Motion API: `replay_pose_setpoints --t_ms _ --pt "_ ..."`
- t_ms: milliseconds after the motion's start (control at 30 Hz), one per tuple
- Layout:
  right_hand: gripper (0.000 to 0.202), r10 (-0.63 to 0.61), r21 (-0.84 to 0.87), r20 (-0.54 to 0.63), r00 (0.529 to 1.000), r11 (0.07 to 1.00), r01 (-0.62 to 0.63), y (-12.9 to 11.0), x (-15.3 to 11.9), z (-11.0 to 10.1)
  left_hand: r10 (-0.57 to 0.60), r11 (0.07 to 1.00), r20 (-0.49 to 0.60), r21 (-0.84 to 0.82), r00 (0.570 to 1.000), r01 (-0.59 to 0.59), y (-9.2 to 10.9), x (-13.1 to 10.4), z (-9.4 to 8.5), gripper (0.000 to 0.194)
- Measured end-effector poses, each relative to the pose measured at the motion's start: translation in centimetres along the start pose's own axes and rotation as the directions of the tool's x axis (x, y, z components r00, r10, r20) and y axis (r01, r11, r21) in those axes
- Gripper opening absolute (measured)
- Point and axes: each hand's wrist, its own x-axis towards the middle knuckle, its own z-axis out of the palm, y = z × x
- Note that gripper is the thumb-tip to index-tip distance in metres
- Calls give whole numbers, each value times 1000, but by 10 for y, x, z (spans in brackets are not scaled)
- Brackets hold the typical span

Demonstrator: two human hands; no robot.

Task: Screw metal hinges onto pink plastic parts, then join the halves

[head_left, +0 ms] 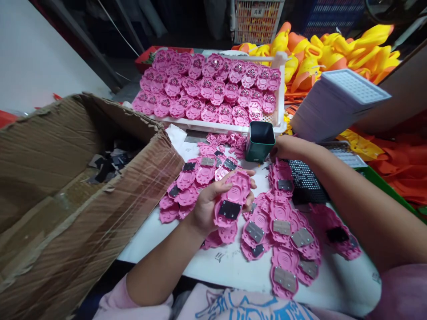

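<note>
A pink plastic shell (239,186) with a black screwed plate lies in my left hand (208,202), whose fingers wrap round its edges. My right hand (283,147) is beside the dark green square cup (260,144), above small pink parts; its fingertips are hidden behind the cup and the wrist, so I cannot make out what they touch. Piles of similar pink shells with grey or black plates lie on both sides of my left hand, such as a shell (284,271) near the table's front edge.
An open cardboard box (147,178) with dark scraps stands at the left. Behind is a white crate (282,89) of pink shells. A black studded tray (305,180), a tall white stack (328,106) and yellow-orange pieces (333,53) are on the right.
</note>
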Motion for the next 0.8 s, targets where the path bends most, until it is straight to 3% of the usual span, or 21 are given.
replay_pose_setpoints --t_ms 167,267,300,367,433,500,600,800 --pt "12 104 108 -136 985 990 -89 -6 -31 -22 -32 999 17 12 999 31 -3 1 0 48" --pt "11 136 319 -277 951 947 -42 -14 -68 -24 -78 997 20 16 997 77 -7 1 1 48" --pt "11 142 477 -345 928 878 43 -19 -82 -20 -97 995 20 18 995 97 -9 1 1 48" --pt "13 136 724 -420 897 647 241 -35 -111 -8 -133 991 25 30 991 132 -13 0 3 48" --pt "15 151 824 -438 886 461 329 -54 -136 8 -182 982 46 57 982 179 -17 0 4 49" --pt "12 160 850 -456 875 371 375 -73 -153 23 -242 967 70 92 968 236 -21 -1 6 51" --pt "11 106 792 -549 829 384 475 -90 -163 41 -299 946 67 154 952 286 -28 -4 7 49" --pt "11 56 656 -641 765 556 509 -97 -162 59 -345 922 20 197 938 335 -39 -11 8 37"
